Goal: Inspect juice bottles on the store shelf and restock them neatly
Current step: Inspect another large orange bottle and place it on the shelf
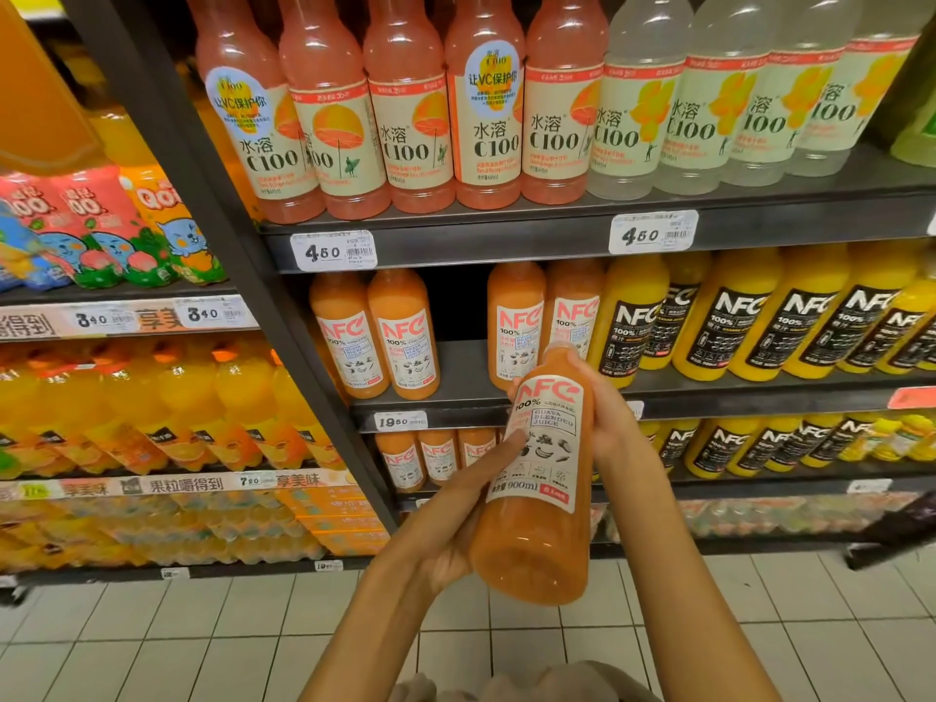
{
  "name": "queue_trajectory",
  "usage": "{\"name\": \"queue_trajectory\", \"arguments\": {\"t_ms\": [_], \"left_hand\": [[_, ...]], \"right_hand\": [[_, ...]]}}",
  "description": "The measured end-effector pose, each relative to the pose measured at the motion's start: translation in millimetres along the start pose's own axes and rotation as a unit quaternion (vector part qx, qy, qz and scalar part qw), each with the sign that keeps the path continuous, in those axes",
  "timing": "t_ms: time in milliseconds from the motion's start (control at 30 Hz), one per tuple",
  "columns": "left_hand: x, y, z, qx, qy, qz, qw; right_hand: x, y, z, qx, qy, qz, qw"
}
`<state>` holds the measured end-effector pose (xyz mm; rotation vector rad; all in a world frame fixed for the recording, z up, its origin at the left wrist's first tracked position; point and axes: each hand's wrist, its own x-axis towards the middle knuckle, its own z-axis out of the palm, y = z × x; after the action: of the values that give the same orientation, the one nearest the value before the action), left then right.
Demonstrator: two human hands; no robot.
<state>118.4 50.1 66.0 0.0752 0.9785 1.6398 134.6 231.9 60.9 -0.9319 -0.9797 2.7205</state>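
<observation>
I hold the guava juice bottle (539, 478) tilted before the middle shelf (456, 397), left hand (456, 529) cradling its base, right hand (602, 412) gripping its neck, and should slot it upright, label forward, into the gap (458, 316).

orange bottle (537, 499), white label (544, 443), grey shelf (456, 402)
</observation>
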Motion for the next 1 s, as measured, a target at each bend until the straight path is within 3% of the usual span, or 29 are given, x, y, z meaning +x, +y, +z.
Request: {"name": "queue_trajectory", "arguments": {"t_ms": [100, 300, 567, 733, 867, 1000], "left_hand": [[1, -5, 0, 0.027, 0.017, -0.006, 0.999], [3, -13, -5, 0.151, 0.033, 0.007, 0.988], [9, -20, -3, 0.26, 0.025, 0.112, 0.959], [11, -16, 1, 0.296, 0.026, 0.205, 0.932], [12, -14, 1, 0.312, 0.048, 0.271, 0.909], [20, -12, -1, 0.342, 0.055, 0.292, 0.891]], "right_hand": [[-1, -1, -4, -0.025, 0.031, -0.015, 0.999], [-14, -15, -9, -0.099, -0.005, -0.067, 0.993], [-50, -21, 19, -0.159, -0.026, -0.215, 0.963], [-74, -34, 29, -0.235, -0.072, -0.315, 0.917], [-87, -37, 30, -0.351, -0.081, -0.325, 0.874], [-91, -29, 37, -0.284, -0.084, -0.359, 0.885]]}}
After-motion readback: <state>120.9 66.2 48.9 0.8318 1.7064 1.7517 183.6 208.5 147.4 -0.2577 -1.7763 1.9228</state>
